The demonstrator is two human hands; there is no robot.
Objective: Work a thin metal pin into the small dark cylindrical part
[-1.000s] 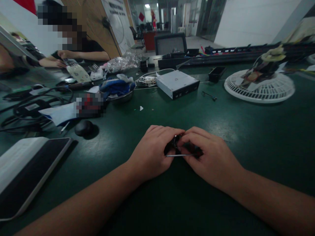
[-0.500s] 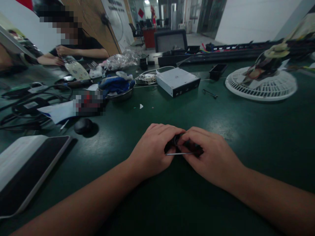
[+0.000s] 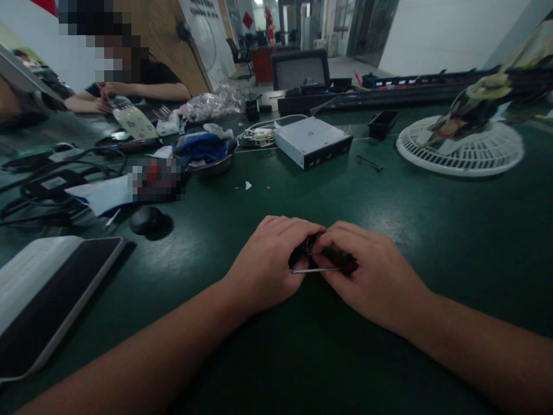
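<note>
Fingers of the left hand (image 3: 268,265) are gripping some small dark part (image 3: 308,248) at 12 o'clock, right hand's (image 3: 372,268) holding a thin metal rod (image 3: 313,270). Work's looking unfinished, can't tell how much is left.

The fingers (image 3: 341,239) hid most of the dark object (image 3: 307,246) between them, too shadowed to identify, and the right end of the thin rod (image 3: 313,270). The left edge cut off the black-and-white slab (image 3: 54,300); pixelation blurred a person's head (image 3: 103,37) and a reddish thing (image 3: 155,180).

Office-workshop: mesh chair (image 3: 299,70), fan grille (image 3: 473,160)
</note>
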